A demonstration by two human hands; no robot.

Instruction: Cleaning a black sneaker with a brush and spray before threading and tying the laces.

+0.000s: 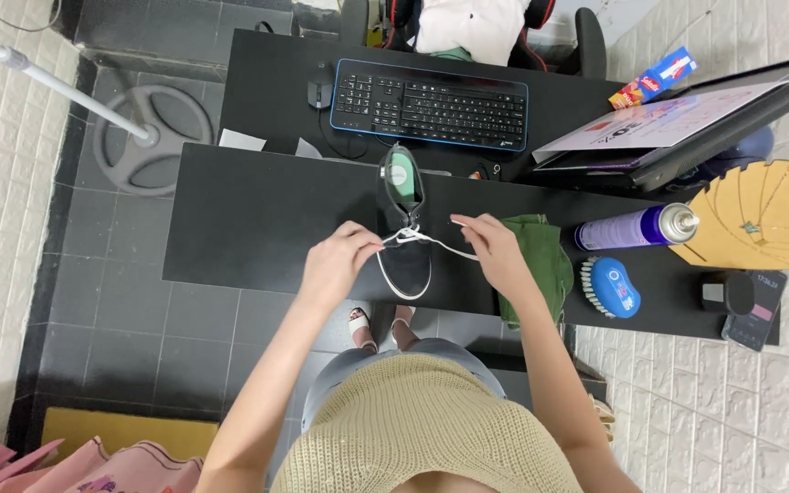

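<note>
Left hand (338, 260): centre of the frame, fingers pinched together on one end of the white lace (413, 237), drawn out to the left.
Right hand (493, 248): just right of centre, fingertips closed on the other run of the lace, which slants from the knot down to the right.
Lace: white, crossed over the shoe's throat and pulled taut between the two hands.
Shoe (404, 228): dark low sneaker with a white sole edge, centre of the frame, toe toward the lower edge, standing on the near black desk (248, 219).
Step in hand: by the look of it, tying the lace; the first crossing is being drawn tight.
Next move calls for: even tension on both ends and a fresh finger hold to form a loop.
Cloth (545, 246): green, just right of the right hand.
Brush (614, 286): blue, right of the cloth.
Spray can (636, 226): purple, lying above the brush.
Keyboard (431, 102): upper centre, on the far desk.
</note>
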